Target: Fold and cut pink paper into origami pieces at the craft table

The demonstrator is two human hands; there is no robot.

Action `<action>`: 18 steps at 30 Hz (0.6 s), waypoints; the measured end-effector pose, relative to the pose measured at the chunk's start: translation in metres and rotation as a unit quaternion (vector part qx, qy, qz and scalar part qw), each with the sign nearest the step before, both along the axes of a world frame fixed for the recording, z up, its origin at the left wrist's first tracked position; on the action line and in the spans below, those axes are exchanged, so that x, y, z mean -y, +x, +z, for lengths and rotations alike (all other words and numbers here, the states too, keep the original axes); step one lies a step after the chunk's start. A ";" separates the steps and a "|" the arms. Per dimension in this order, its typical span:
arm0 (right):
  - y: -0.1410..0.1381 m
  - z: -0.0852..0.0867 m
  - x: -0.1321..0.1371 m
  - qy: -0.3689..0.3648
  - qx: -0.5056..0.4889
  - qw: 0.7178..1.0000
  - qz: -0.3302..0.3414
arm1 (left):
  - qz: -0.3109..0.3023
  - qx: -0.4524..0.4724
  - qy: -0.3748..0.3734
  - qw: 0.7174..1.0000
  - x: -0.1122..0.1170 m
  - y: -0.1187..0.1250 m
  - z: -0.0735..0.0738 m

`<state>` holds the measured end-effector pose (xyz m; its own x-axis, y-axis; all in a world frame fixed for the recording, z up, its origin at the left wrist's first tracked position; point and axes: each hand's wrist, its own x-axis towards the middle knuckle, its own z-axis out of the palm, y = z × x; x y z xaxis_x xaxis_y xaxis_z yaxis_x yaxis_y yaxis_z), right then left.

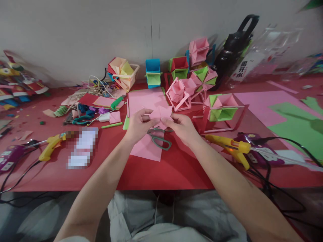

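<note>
Between my two hands is a folded piece of pink paper [161, 115] with pointed corners. My left hand [139, 125] pinches its left side, thumb in front. On the right side my right hand [182, 127] grips it the same way, the thumb near the middle. Grey-green scissors [163, 143] lie just below the paper, their blades partly hidden by it and my hands. Beneath them rests a pink sheet [147, 150], and farther back a larger stack of pink sheets [142, 99] lies flat with green edges showing.
Folded paper models [178, 92] stand along the wall, one pink and green model [222, 109] nearer. Yellow glue guns lie left [51, 146] and right [228, 146], with cords. A phone [83, 148] is at left. A black bottle [228, 53] stands at the back right of the red table [166, 176].
</note>
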<state>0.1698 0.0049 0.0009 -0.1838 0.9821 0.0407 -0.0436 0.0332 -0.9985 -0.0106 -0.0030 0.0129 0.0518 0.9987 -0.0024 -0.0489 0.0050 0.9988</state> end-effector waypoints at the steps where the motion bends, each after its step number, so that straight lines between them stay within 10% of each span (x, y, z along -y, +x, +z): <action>1: 0.000 0.000 0.000 -0.001 -0.004 1.000 -0.001 | -0.005 0.000 0.003 1.000 0.000 -0.001 0.000; 18: 0.003 0.004 0.000 -0.018 -0.054 0.998 0.017 | -0.053 0.017 -0.008 0.998 0.000 -0.006 0.006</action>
